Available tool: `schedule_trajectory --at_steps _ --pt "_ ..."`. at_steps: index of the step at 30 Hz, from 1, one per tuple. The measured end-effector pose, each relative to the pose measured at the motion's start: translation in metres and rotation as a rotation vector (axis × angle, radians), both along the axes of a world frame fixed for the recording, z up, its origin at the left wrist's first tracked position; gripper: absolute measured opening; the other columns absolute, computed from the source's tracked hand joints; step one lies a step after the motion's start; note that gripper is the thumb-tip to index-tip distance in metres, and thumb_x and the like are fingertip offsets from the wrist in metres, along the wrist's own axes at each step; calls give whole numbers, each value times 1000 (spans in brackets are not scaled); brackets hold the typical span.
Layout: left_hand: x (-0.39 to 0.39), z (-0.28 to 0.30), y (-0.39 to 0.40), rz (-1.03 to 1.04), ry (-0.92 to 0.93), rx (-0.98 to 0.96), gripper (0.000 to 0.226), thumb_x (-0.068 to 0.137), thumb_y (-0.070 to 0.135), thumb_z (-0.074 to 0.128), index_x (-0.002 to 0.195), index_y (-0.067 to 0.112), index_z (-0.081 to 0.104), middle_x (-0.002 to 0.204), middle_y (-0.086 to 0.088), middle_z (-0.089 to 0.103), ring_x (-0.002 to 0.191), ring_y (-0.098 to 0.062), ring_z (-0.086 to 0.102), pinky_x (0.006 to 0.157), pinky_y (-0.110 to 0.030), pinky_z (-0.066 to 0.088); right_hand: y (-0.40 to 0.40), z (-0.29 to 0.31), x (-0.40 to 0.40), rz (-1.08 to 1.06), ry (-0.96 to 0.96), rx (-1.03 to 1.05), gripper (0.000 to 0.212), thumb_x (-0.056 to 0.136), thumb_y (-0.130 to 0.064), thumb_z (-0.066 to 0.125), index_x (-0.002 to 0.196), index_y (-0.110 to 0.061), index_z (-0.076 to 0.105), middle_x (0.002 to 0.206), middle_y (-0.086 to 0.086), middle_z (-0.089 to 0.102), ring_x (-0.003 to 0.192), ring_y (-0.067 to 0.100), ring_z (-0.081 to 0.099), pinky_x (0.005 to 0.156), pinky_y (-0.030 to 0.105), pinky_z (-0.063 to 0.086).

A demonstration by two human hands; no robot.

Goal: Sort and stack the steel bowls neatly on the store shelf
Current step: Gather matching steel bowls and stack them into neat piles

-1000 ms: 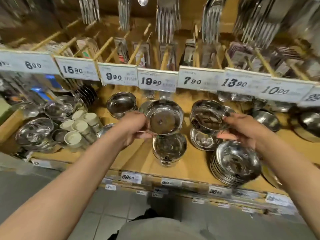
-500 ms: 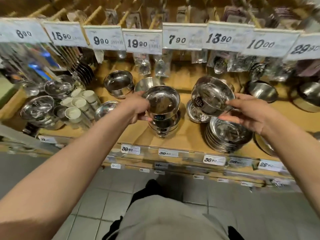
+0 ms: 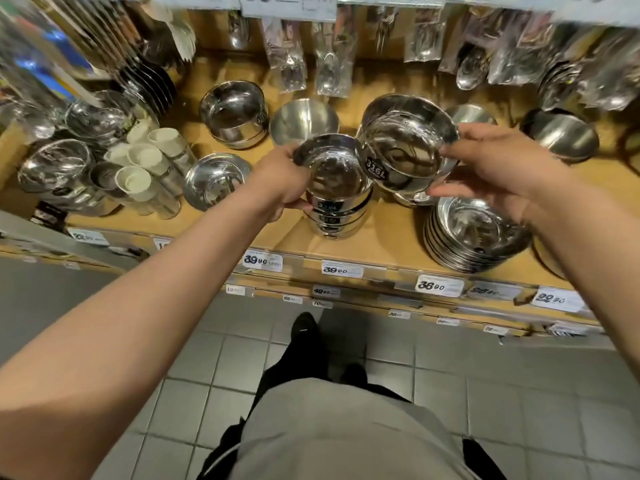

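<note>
Many steel bowls (image 3: 332, 174) crowd, seemingly, wooden shelf (image 3: 381, 233).

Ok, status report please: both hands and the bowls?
Left hand grips top bowl of center stack. Right hand holds tilted bowl beside it, not yet stacked. Plate pile sits below right hand.

Bright overhead light, steel glare, blurred, warped edges
</note>
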State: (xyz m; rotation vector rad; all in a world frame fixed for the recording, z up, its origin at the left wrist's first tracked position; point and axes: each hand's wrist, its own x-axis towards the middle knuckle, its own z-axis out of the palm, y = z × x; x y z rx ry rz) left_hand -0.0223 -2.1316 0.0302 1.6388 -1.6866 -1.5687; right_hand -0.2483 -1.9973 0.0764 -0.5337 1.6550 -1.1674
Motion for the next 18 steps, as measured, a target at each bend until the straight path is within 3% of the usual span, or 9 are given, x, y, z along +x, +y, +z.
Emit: schedule_trajectory --at_steps 4,7,9,12,16,18 --pt "1 -4 4 17 41 1 32 96 7 64 121 25 58 96 -1 71 69 -15 72 49 -28 59 -10 -1 9 50 8 -11 17 96 -5 63 109 -14 70 102 7 77 83 22 78 58 30 63" --pt "1 -3 7 5 52 16 25 98 8 62 110 28 55 100 -7 73 81 -26 75 56 -34 64 -19 -2 17 69 15 -26 14 95 -4 65 106 -13 66 88 0 77 72 17 77 53 26 61" --pt "2 -3 8 -8 62 22 27 98 9 64 116 27 56 109 -13 73 89 -31 75 63 -38 64 -24 -2 22 71 13 -38 12 95 -3 65 100 -13 64 77 -3 77 68 15 76 51 27 60" --pt "5 -2 10 -30 89 34 34 97 13 67 124 29 55 116 -11 71 95 -32 75 68 -40 64 -31 -2 27 97 33 -39 9 96 -4 63 98 -13 65 85 3 74 65 14 75 49 27 60" --pt "9 -1 8 -38 87 24 51 97 13 65 145 24 48 118 -6 70 84 -16 72 68 -37 65 -38 -2 30 110 75 -44 14 97 -7 64 91 -18 67 88 0 69 54 4 68 51 29 61" --pt "13 -1 5 -16 18 -33 57 100 19 60 153 19 40 108 3 65 78 -7 66 61 -30 64 -41 -1 32 114 83 -42 13 97 -7 64 91 -19 68 90 0 67 51 3 65 51 29 61"
